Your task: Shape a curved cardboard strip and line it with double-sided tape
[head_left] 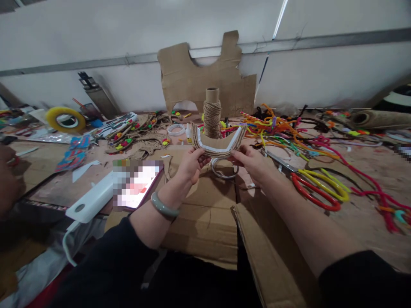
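Observation:
Both hands hold up a curved, U-shaped strip (217, 147) wrapped in jute twine, white on its inner face. My left hand (192, 164) pinches the strip's left part and wears a pale green bangle at the wrist. My right hand (252, 161) grips the right part from below. Just behind the strip stands a spool of jute twine (212, 115) on a cardboard tube. A metal ring (224, 170) lies on the cardboard under my hands.
Flattened cardboard (208, 218) covers the table in front. A lit phone (138, 184) and white power bank (91, 203) lie left. Red and yellow loops (317, 188), scissors and pipe cleaners (282, 126) spread right. Yellow tape roll (66, 119) at back left; another person's hand (8, 175) at far left.

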Action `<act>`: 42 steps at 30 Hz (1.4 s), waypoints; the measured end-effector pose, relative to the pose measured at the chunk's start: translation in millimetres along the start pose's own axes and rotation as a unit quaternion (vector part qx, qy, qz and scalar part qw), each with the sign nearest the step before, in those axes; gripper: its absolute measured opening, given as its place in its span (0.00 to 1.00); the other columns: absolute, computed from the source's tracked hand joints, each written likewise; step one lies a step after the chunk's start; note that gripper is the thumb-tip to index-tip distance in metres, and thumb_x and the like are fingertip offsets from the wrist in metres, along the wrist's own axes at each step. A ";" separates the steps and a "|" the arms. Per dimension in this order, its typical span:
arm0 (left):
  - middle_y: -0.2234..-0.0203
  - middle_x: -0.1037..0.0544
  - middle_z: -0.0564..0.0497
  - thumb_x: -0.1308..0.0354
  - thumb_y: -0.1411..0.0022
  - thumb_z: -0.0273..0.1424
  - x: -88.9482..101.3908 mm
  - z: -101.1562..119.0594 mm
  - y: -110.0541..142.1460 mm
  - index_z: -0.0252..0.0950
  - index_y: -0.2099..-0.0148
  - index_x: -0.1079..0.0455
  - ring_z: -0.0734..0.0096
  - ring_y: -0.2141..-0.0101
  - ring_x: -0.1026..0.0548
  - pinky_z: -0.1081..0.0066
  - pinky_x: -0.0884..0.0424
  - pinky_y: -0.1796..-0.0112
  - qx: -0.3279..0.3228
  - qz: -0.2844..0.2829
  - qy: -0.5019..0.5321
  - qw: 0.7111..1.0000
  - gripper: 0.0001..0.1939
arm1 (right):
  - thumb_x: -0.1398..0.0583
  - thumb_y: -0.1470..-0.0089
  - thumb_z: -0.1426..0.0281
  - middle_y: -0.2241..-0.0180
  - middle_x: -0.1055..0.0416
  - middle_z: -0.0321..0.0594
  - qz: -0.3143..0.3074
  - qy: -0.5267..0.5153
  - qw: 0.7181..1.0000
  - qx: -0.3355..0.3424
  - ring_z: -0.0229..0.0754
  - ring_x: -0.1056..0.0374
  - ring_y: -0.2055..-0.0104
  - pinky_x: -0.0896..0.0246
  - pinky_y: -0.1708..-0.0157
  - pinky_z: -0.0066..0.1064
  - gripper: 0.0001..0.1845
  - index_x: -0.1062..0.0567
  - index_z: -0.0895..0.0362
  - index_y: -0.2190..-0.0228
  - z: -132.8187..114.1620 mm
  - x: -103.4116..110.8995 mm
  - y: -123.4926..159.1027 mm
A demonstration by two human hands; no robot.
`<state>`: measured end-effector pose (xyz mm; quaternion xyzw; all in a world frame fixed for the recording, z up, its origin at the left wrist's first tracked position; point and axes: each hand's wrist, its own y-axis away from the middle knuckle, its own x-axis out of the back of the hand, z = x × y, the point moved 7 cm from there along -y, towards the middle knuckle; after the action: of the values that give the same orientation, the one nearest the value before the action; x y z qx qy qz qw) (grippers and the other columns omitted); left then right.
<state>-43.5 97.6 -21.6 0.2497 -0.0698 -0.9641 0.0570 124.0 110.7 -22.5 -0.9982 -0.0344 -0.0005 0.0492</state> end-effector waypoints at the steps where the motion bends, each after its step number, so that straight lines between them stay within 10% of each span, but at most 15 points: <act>1: 0.74 0.24 0.55 0.43 0.49 0.21 -2.1 1.2 1.7 0.35 0.67 0.32 0.82 0.76 0.29 0.79 0.31 0.70 -0.002 -0.002 0.003 1.000 0.06 | 0.37 0.55 0.63 0.62 0.24 0.42 -0.014 0.001 1.000 -0.017 0.40 0.28 0.64 0.32 0.63 0.34 0.15 0.28 0.57 0.65 0.4 -5.1 3.2; 6: 0.69 0.23 0.52 0.43 0.48 0.23 -8.7 -4.1 4.8 0.35 0.64 0.33 0.79 0.74 0.28 0.76 0.31 0.69 0.026 -0.020 -0.056 0.998 0.07 | 0.38 0.54 0.66 0.71 0.24 0.37 0.031 -0.059 0.995 -0.073 0.36 0.28 0.71 0.33 0.67 0.28 0.08 0.27 0.56 0.70 2.3 -0.2 6.1; 10: 0.55 0.25 0.46 0.43 0.47 0.25 4.8 16.6 1.9 0.37 0.52 0.36 0.70 0.57 0.26 0.70 0.30 0.58 -0.149 0.040 -0.170 0.973 0.18 | 0.39 0.54 0.65 0.71 0.24 0.36 0.063 -0.048 0.996 -0.046 0.37 0.28 0.71 0.32 0.67 0.31 0.07 0.28 0.54 0.71 1.7 11.4 0.0; 13: 0.50 0.27 0.45 0.41 0.48 0.25 3.7 43.3 19.4 0.37 0.52 0.34 0.65 0.48 0.31 0.64 0.36 0.48 -0.351 0.081 -0.304 0.882 0.19 | 0.40 0.55 0.64 0.72 0.26 0.35 0.054 -0.026 0.998 -0.033 0.36 0.30 0.73 0.33 0.69 0.30 0.08 0.27 0.54 0.71 0.5 10.0 0.3; 16: 0.59 0.23 0.47 0.43 0.45 0.26 -18.2 49.3 41.8 0.37 0.62 0.30 0.65 0.53 0.28 0.62 0.36 0.49 -0.461 0.001 -0.408 0.788 0.07 | 0.39 0.55 0.63 0.74 0.28 0.34 0.026 0.012 1.000 -0.008 0.34 0.33 0.74 0.35 0.71 0.28 0.08 0.28 0.55 0.73 -5.1 2.3 5.0; 28: 0.72 0.23 0.49 0.42 0.41 0.31 -34.3 33.5 49.8 0.39 0.69 0.25 0.63 0.63 0.30 0.61 0.40 0.58 -0.457 -0.020 -0.592 0.663 0.06 | 0.39 0.53 0.62 0.75 0.27 0.35 -0.066 0.028 0.997 0.002 0.37 0.31 0.74 0.32 0.70 0.31 0.08 0.29 0.54 0.73 -12.8 -26.6 21.6; 42: 0.71 0.23 0.50 0.41 0.40 0.32 -32.5 32.8 46.4 0.40 0.70 0.24 0.63 0.61 0.31 0.60 0.42 0.57 -0.446 -0.009 -0.621 0.645 0.06 | 0.45 0.48 0.68 0.68 0.24 0.38 -0.068 0.128 0.987 0.066 0.42 0.28 0.68 0.32 0.67 0.34 0.04 0.30 0.51 0.69 -1.7 -28.6 19.0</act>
<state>-27.8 60.1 29.8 -0.4620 0.3514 -0.8086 0.0962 96.8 89.7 -22.8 -0.9798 -0.0958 -0.1289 0.1193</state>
